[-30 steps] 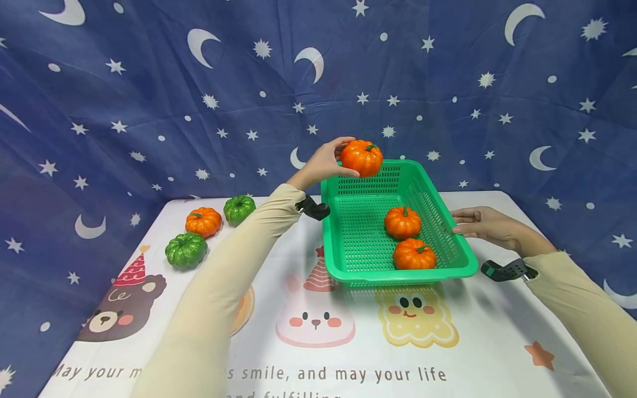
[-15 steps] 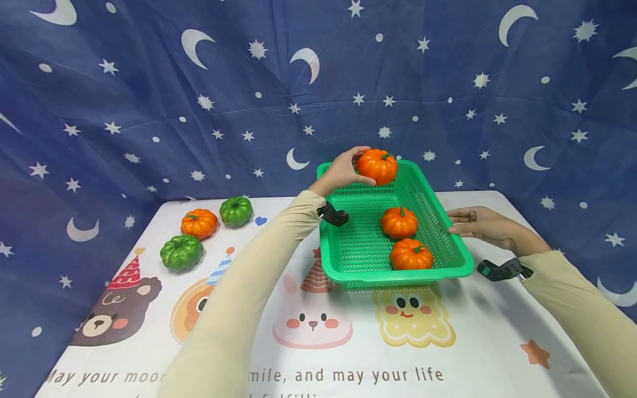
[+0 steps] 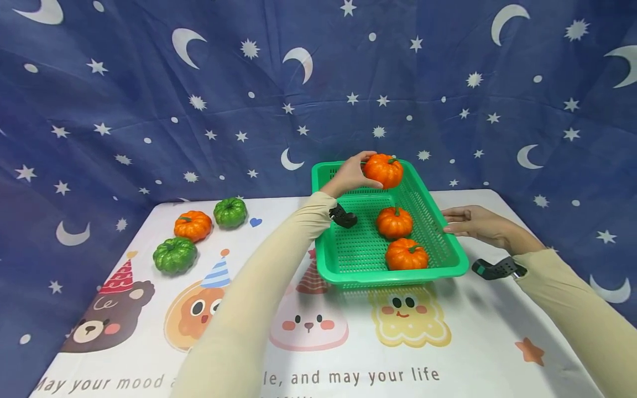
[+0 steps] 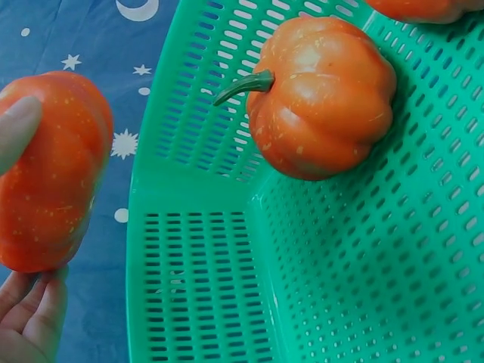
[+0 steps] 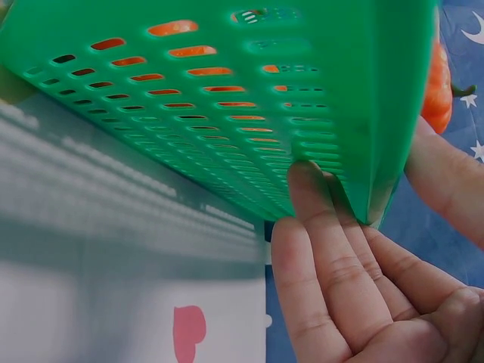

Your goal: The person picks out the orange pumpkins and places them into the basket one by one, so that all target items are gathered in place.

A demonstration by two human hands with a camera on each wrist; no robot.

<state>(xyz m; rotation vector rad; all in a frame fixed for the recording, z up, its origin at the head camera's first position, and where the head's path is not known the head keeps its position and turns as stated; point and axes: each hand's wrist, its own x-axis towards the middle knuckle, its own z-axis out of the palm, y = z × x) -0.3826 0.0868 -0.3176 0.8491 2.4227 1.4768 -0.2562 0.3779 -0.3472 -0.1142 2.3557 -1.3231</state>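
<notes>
My left hand grips an orange pumpkin over the far end of a green plastic basket. In the left wrist view, the thumb and fingers span that held pumpkin, just outside the basket wall as seen there. Two more orange pumpkins, one farther and one nearer, sit inside toward the right wall. At the basket's right side, my right hand holds the rim. Its thumb lies at the rim's edge while its fingers touch the slotted outer wall.
On the left of the table lie a green pumpkin, an orange pumpkin and another green pumpkin. A white cloth with cartoon prints covers the table. Behind it hangs a blue curtain with moons and stars.
My left hand has carried the orange pumpkin right and lower over the basket. My right hand keeps its hold on the rim. The head view has shifted slightly.
</notes>
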